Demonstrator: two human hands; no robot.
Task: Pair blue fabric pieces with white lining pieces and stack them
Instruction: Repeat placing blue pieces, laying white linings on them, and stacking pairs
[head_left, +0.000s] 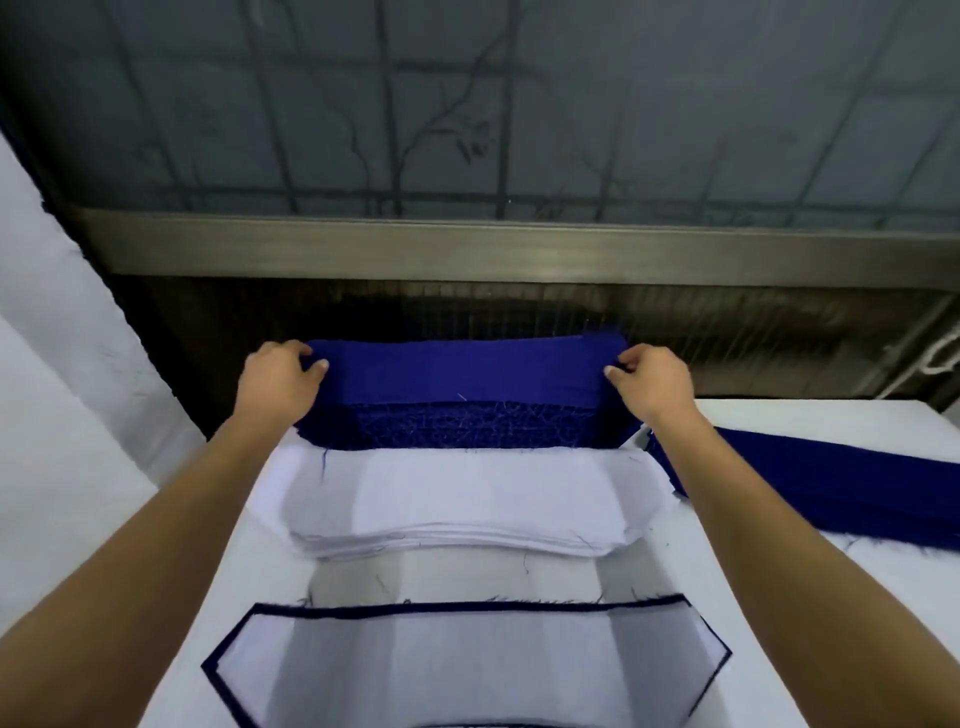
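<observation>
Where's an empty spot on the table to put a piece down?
Bare table shows in the strip between the white lining stack and the paired stack, and in the far right corner beyond the loose blue pieces. It's crowded at the far middle, where the left hand and right hand pinch the top of the blue stack.

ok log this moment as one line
left hand pinches blue piece | right hand pinches same | white lining stack untouched
</observation>
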